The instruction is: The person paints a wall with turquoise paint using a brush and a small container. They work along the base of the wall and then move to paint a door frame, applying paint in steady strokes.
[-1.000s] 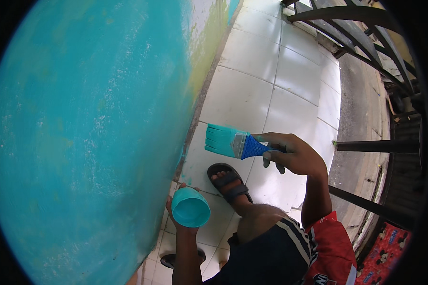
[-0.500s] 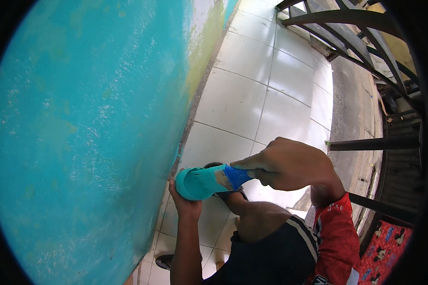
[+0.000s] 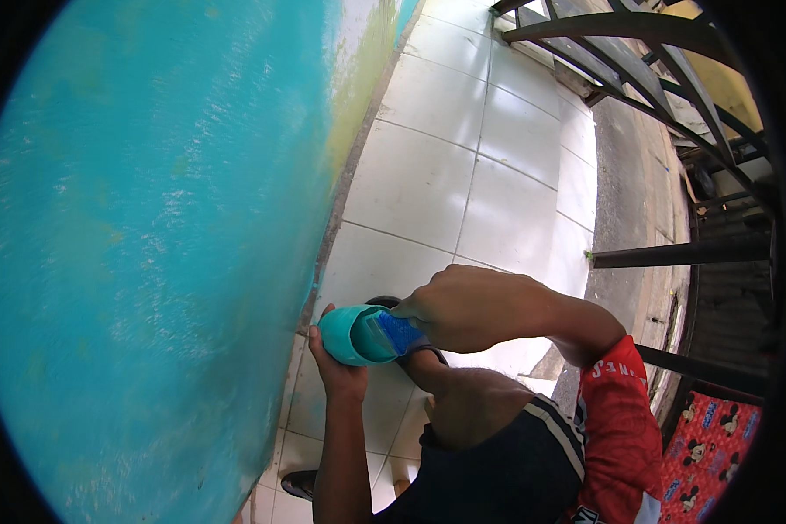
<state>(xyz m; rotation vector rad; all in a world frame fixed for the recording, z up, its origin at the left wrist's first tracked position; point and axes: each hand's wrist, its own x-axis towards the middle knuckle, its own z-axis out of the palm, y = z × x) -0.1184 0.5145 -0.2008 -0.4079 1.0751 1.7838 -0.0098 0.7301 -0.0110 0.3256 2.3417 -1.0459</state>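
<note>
Since a second ago the right hand has brought the flat blue-handled paintbrush down from open air into the small turquoise plastic cup; bristles now sit inside, apparently reloading; its grip is closed on the handle; left hand wraps the cup from below; turquoise-painted wall stands left, white tiled floor beneath, dark metal railing right.

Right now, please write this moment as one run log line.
left hand: holds paint cup | right hand: dips brush in cup | turquoise wall beside
</note>
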